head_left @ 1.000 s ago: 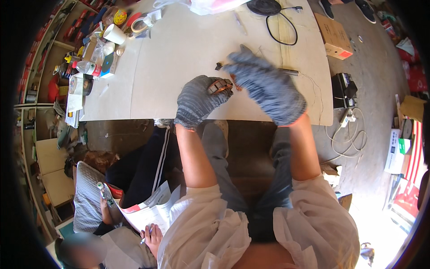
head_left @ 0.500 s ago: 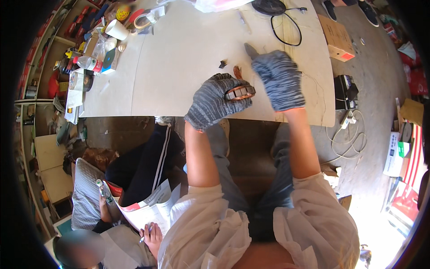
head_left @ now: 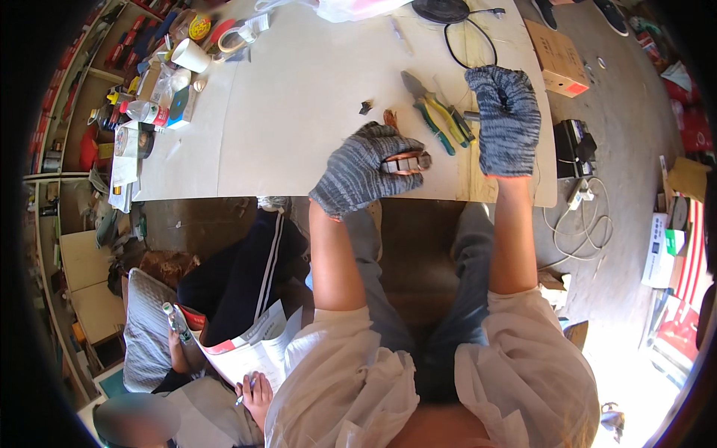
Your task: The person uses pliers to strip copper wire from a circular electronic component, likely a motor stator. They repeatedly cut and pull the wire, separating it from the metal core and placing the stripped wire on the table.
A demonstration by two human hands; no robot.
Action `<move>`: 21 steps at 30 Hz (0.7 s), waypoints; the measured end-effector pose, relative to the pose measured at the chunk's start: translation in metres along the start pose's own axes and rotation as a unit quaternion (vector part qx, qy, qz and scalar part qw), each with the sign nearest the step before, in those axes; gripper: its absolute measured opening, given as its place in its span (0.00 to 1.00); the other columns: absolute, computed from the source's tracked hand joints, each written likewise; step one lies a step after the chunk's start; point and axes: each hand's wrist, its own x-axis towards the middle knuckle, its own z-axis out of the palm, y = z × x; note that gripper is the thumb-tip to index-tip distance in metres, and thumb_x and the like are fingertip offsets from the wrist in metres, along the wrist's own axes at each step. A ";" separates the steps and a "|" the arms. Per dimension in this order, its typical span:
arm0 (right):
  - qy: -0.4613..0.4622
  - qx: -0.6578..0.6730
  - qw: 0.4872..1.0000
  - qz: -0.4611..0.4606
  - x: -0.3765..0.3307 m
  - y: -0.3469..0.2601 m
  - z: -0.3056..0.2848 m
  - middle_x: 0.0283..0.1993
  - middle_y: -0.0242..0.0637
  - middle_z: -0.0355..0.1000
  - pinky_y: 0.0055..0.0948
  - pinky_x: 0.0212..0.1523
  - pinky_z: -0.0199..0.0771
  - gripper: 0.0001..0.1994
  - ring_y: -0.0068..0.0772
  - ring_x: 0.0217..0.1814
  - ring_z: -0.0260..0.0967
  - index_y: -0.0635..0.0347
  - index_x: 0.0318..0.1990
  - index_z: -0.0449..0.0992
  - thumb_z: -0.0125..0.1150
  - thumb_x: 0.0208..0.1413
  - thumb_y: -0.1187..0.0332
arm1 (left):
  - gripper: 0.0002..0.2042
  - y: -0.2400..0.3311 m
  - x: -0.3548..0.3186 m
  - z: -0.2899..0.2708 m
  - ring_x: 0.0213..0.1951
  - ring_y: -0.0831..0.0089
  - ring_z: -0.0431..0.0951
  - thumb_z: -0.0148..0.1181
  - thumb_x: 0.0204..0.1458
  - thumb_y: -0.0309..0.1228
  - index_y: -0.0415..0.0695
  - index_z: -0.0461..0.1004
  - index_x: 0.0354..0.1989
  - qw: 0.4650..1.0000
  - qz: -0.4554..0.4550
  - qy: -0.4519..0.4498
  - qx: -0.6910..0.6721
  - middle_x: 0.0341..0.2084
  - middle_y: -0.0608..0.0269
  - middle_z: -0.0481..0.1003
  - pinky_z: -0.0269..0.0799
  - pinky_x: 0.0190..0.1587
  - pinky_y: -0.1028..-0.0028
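Left hand (head_left: pixel 367 170), gloved, grips a small dark block (head_left: pixel 404 163) over the near table (head_left: pixel 299 97) edge. Right hand (head_left: pixel 508 119), curled loosely, rests beside green-handled pliers (head_left: pixel 437 112). Judged step: fetching the tool; next needs a firm handle grasp.

I am gripping a small dark block-shaped part (head_left: pixel 407 163) with a coppery edge, lying level between my thumb and fingers just above the table's near edge. The green-and-yellow-handled pliers (head_left: pixel 437 112) are lying flat on the white tabletop, jaws pointing away from me, handles beside my glove.
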 end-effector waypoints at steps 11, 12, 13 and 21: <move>-0.010 -0.268 0.962 0.050 0.022 0.038 -0.062 0.33 0.43 0.73 0.33 0.43 0.68 0.07 0.41 0.38 0.70 0.59 0.33 0.79 0.62 0.46 0.68 | 0.16 -0.006 0.002 -0.008 0.39 0.75 0.75 0.65 0.41 0.19 0.35 0.72 0.42 0.870 -0.160 0.293 -0.362 0.36 0.60 0.76 0.74 0.42 0.77; -0.031 -0.255 0.965 0.057 0.022 0.035 -0.061 0.33 0.44 0.73 0.33 0.43 0.68 0.07 0.40 0.38 0.70 0.60 0.32 0.79 0.62 0.46 0.68 | 0.16 -0.009 0.002 -0.009 0.39 0.75 0.75 0.65 0.41 0.20 0.36 0.73 0.41 0.871 -0.165 0.327 -0.326 0.35 0.60 0.76 0.74 0.42 0.77; -0.052 -0.242 0.967 0.063 0.021 0.032 -0.061 0.33 0.44 0.73 0.32 0.43 0.68 0.07 0.40 0.38 0.70 0.61 0.32 0.78 0.62 0.47 0.68 | 0.16 -0.013 0.003 -0.008 0.38 0.75 0.75 0.66 0.41 0.21 0.36 0.73 0.41 0.870 -0.170 0.361 -0.290 0.34 0.61 0.76 0.74 0.41 0.76; -0.108 -0.107 0.988 -0.039 -0.001 -0.024 -0.002 0.51 0.42 0.68 0.32 0.51 0.67 0.21 0.39 0.47 0.69 0.55 0.52 0.69 0.63 0.48 0.68 | 0.16 -0.019 -0.001 -0.006 0.36 0.68 0.75 0.67 0.40 0.27 0.40 0.75 0.40 0.934 -0.171 0.305 -0.079 0.34 0.59 0.75 0.71 0.41 0.72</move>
